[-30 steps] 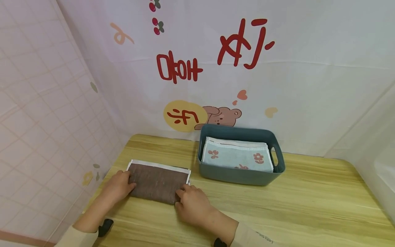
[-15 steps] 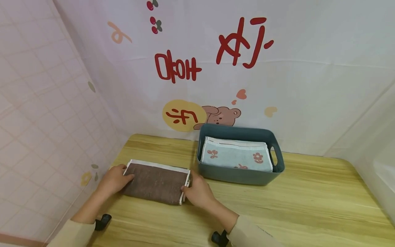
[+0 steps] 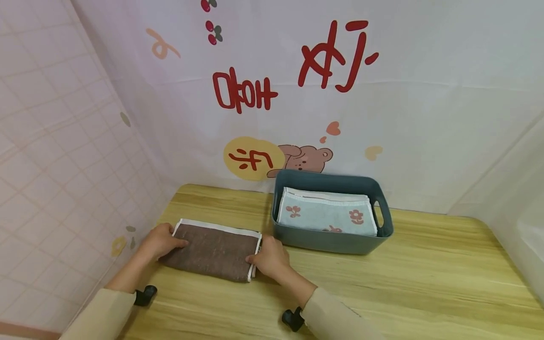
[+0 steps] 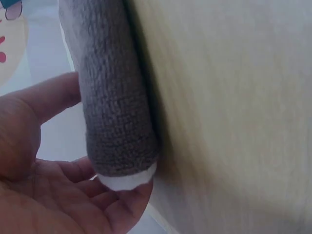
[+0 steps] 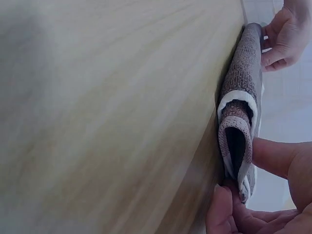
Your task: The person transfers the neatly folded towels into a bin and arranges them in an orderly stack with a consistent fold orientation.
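Note:
A folded brown towel [image 3: 212, 252] with white edging lies on the table in the head view. My left hand [image 3: 159, 243] grips its left end, thumb on top and fingers curled beneath, as the left wrist view shows at the towel's rounded fold [image 4: 117, 97]. At the opposite end, my right hand [image 3: 272, 259] pinches the towel between thumb and fingers. Its layered, open folds [image 5: 239, 136] face the right wrist camera, fingertips tucked under the lower edge.
A blue-grey plastic basket [image 3: 329, 243] stands behind and to the right, holding folded light-blue towels [image 3: 323, 215] with a reddish pattern. Wooden table surface [image 3: 403, 288] extends to the right. A printed cloth wall [image 3: 416, 132] rises at the back and left.
My right hand has shifted from the towel's front right corner to its right side and now pinches that edge. The left hand moved slightly outward, its fingers now under the left end.

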`<control>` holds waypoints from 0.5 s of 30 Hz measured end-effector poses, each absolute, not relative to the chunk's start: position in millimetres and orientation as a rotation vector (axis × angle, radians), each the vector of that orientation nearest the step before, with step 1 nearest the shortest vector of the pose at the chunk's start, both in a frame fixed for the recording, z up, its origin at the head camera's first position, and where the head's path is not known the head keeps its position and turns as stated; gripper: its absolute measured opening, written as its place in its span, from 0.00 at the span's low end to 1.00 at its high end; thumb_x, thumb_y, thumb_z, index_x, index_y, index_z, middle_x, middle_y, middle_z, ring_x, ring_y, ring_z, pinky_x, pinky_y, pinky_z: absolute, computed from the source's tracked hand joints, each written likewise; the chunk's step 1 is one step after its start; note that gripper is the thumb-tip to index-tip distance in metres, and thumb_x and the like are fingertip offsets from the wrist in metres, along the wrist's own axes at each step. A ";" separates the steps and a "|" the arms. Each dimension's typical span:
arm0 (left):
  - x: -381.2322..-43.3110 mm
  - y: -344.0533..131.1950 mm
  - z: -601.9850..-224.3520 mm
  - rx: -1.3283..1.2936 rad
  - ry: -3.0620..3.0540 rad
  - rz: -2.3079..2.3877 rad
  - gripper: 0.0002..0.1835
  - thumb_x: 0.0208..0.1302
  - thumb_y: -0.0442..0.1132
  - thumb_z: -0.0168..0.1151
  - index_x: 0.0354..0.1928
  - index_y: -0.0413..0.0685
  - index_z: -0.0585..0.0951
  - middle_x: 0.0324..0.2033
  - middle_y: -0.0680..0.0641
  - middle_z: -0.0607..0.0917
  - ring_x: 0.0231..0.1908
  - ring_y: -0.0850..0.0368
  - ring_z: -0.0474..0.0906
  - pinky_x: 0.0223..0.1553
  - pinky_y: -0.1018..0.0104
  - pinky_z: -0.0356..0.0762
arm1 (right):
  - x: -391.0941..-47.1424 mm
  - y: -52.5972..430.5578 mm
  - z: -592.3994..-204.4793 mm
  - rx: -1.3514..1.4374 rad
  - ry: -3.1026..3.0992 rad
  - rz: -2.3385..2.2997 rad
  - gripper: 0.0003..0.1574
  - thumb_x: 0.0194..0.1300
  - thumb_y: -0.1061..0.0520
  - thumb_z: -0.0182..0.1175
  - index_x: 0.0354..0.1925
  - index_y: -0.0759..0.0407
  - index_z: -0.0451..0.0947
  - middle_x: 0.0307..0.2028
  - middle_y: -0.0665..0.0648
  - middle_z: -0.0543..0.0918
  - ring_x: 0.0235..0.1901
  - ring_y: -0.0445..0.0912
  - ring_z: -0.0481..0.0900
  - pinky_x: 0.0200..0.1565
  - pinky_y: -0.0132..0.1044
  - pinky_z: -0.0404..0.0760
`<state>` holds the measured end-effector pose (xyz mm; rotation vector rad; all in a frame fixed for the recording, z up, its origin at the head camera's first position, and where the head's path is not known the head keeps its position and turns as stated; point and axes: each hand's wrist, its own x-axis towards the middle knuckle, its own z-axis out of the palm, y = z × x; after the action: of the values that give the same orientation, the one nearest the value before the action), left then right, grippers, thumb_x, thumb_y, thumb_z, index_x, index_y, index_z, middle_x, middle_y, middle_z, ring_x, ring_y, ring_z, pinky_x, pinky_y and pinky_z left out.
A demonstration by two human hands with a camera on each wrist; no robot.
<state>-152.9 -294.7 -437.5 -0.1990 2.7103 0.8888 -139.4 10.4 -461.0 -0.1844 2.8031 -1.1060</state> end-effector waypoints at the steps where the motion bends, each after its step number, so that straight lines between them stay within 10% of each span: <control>1: -153.8 -294.6 -438.8 -0.213 2.698 0.910 0.20 0.56 0.41 0.68 0.35 0.32 0.70 0.26 0.42 0.73 0.25 0.52 0.68 0.23 0.62 0.68 | -139.9 10.4 -460.9 -0.179 2.810 -1.090 0.25 0.40 0.49 0.78 0.37 0.54 0.80 0.25 0.48 0.80 0.29 0.47 0.79 0.25 0.40 0.72; 15: -155.8 -293.5 -439.6 -0.267 2.661 0.958 0.19 0.55 0.41 0.68 0.31 0.33 0.71 0.23 0.44 0.72 0.24 0.53 0.68 0.23 0.62 0.68 | -140.5 4.0 -458.9 -0.136 2.739 -1.033 0.17 0.43 0.51 0.76 0.21 0.55 0.75 0.19 0.48 0.75 0.21 0.44 0.72 0.21 0.38 0.69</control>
<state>-155.8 -293.5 -439.6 -0.2666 2.6605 0.9576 -140.5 4.0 -458.9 -0.1357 2.7387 -1.0332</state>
